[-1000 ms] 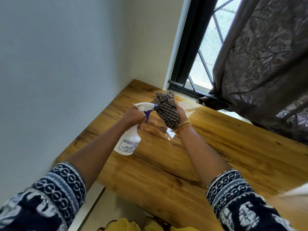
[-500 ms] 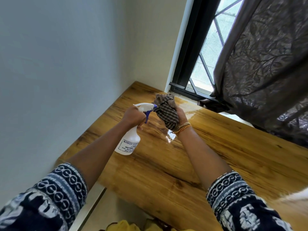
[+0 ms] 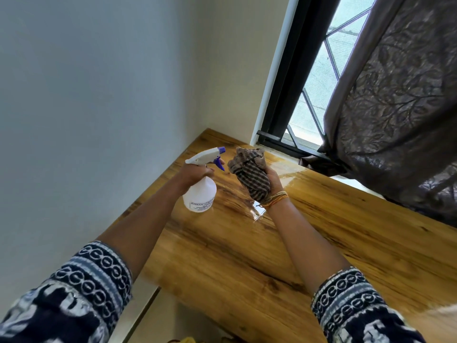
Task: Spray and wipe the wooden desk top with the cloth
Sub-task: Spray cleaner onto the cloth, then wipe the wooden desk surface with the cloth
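Observation:
My left hand (image 3: 196, 172) grips the neck of a white spray bottle (image 3: 200, 194) with a blue nozzle and trigger, held above the wooden desk top (image 3: 321, 243). The nozzle points right at a bunched brown striped cloth (image 3: 249, 173), which my right hand (image 3: 273, 180) holds up just beside it. A small gap separates nozzle and cloth. Both hands hover over the far left part of the desk, near the wall corner. The desk surface shines with a glossy patch below my right wrist.
A plain wall (image 3: 99, 107) borders the desk on the left. A black-framed window (image 3: 296, 95) with a grille stands at the back, and a dark patterned curtain (image 3: 400, 107) hangs over the desk's far right edge. Something yellow (image 3: 185, 340) lies below the near edge.
The bottle has tipped more upright and its nozzle has drawn slightly away from the cloth. Both hands stay in about the same place over the desk.

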Available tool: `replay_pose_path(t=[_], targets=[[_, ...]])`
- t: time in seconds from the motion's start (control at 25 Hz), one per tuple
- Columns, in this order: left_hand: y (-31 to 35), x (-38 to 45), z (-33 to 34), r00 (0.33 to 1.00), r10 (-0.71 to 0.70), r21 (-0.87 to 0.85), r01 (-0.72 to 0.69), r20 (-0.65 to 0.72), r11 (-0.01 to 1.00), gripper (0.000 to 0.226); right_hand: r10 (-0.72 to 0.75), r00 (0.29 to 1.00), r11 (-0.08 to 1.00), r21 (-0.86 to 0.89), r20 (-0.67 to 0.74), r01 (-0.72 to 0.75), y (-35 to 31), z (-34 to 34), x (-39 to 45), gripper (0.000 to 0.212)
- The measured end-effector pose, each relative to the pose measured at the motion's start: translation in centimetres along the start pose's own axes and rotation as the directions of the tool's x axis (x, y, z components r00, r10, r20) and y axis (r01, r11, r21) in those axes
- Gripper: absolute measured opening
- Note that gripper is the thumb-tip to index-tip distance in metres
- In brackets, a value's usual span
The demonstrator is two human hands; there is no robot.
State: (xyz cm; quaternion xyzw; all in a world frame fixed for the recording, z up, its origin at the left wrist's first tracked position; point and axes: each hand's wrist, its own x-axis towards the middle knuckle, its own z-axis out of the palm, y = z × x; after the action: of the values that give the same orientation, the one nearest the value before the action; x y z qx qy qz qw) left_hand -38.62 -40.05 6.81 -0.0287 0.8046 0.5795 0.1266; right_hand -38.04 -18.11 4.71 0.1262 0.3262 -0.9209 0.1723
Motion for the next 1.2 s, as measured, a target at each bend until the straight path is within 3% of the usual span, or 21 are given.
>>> replay_pose_path(t=[0.08, 0.24, 0.4, 0.44, 0.56, 0.68, 0.72, 0.84, 0.96, 1.08, 1.2], targets=[[-0.8, 0.5, -0.4, 1.000, -0.006, 0.038, 0.007, -0.013, 0.999, 0.046, 0.005, 1.000, 1.000, 0.014, 0.012, -0.005, 0.0, 0.0, 0.2, 0.049], [-0.8, 0.2, -0.7, 0.999, -0.002, 0.107, 0.006, -0.034, 0.994, 0.033, -0.007, 1.000, 0.999, 0.032, 0.028, 0.006, 0.5, 0.2, 0.3, 0.053], [-1.2, -0.8, -1.2, 0.995, 0.098, 0.095, -0.095, -0.032, 0.991, 0.060, -0.016, 0.997, 0.998, 0.061, 0.082, 0.011, 1.3, -0.2, 0.1, 0.098], [-1.5, -1.1, -1.4, 0.994, 0.109, 0.110, -0.105, -0.028, 0.988, 0.067, -0.021, 0.996, 0.998, 0.062, 0.082, 0.016, 1.7, -0.4, 0.1, 0.101], [-2.3, -2.1, -1.7, 0.991, 0.115, 0.136, -0.104, -0.073, 0.985, 0.082, -0.046, 0.995, 0.993, 0.108, 0.084, 0.037, 3.3, -0.5, -1.1, 0.084], [-2.9, -4.0, -1.9, 0.988, 0.104, 0.180, -0.082, -0.116, 0.980, 0.099, -0.082, 0.996, 0.988, 0.134, 0.029, 0.078, 5.1, -0.9, -3.1, 0.042], [-3.4, -4.6, -1.9, 0.988, 0.095, 0.188, -0.072, -0.121, 0.980, 0.101, -0.085, 0.996, 0.988, 0.130, 0.012, 0.082, 5.7, -1.1, -3.9, 0.039], [-4.6, -7.4, -1.7, 0.993, 0.051, 0.270, -0.021, -0.106, 0.963, 0.086, -0.084, 0.994, 0.992, 0.085, -0.075, 0.090, 7.7, -1.9, -6.0, 0.039], [-6.2, -10.5, -1.8, 0.997, 0.014, 0.340, 0.014, -0.080, 0.940, 0.072, -0.053, 0.996, 0.998, 0.042, -0.078, 0.056, 9.6, -1.9, -8.5, 0.048], [-8.0, -14.7, -2.2, 0.998, 0.037, 0.416, -0.015, -0.046, 0.909, 0.056, -0.023, 0.999, 0.992, 0.120, -0.033, 0.027, 12.5, -2.1, -11.3, 0.032], [-10.5, -18.9, -2.8, 1.000, 0.008, 0.542, 0.004, -0.020, 0.840, 0.053, 0.044, 0.996, 0.986, 0.162, -0.073, -0.031, 16.3, -1.9, -14.0, 0.038]])
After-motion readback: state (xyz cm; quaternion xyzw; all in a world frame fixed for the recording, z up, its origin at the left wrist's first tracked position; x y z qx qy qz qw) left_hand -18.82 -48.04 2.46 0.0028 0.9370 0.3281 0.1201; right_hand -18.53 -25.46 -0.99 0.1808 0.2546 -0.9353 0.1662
